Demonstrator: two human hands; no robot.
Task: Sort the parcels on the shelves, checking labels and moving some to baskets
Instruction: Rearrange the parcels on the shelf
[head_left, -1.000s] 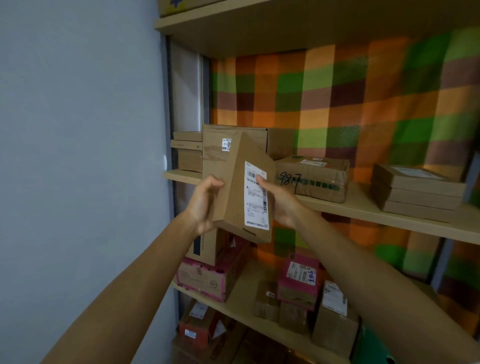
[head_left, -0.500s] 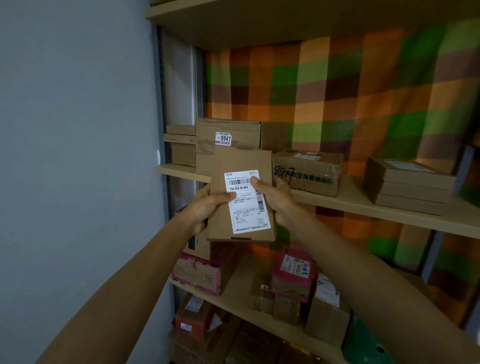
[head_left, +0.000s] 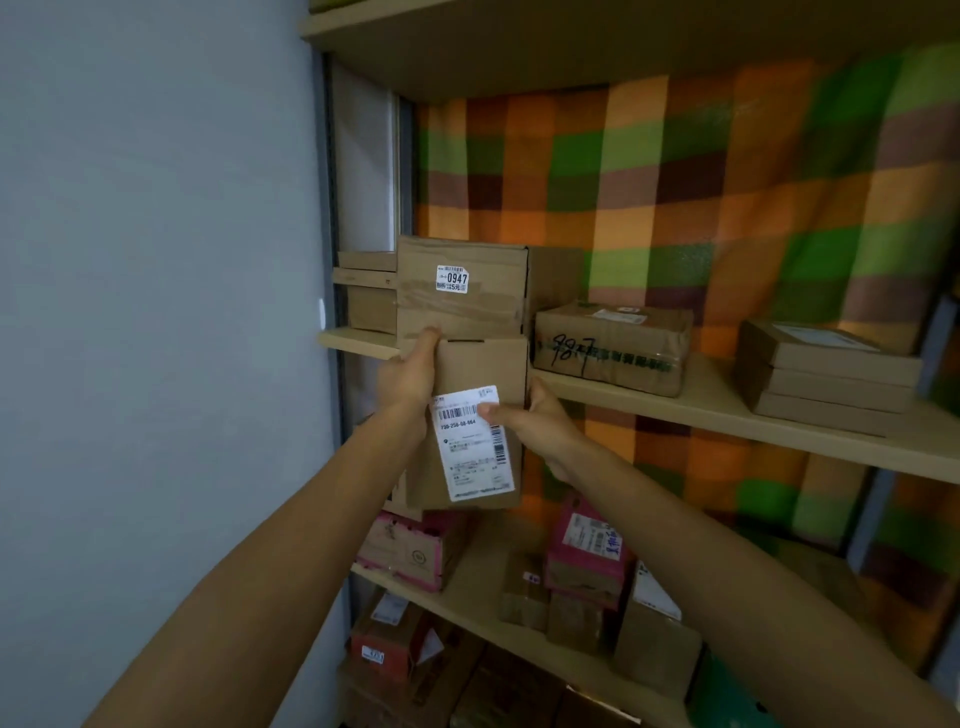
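I hold a flat brown cardboard parcel (head_left: 480, 374) upright in front of the shelf edge, its white shipping label (head_left: 472, 447) facing me. My left hand (head_left: 408, 371) grips its upper left edge. My right hand (head_left: 535, 421) grips the right edge, thumb pressed on the label. Behind it on the middle shelf (head_left: 701, 405) stands a taped box with a 0947 sticker (head_left: 462, 286).
A box marked 987 (head_left: 613, 345) and a stack of flat boxes (head_left: 826, 374) sit on the same shelf. Pink and brown parcels (head_left: 587, 551) crowd the lower shelf. A grey wall (head_left: 156, 312) is at my left; a checked cloth (head_left: 727, 182) hangs behind.
The parcel turned from edge-on to label facing me, then rose slightly toward the middle shelf edge. My left hand shifted up to the parcel's upper left edge.
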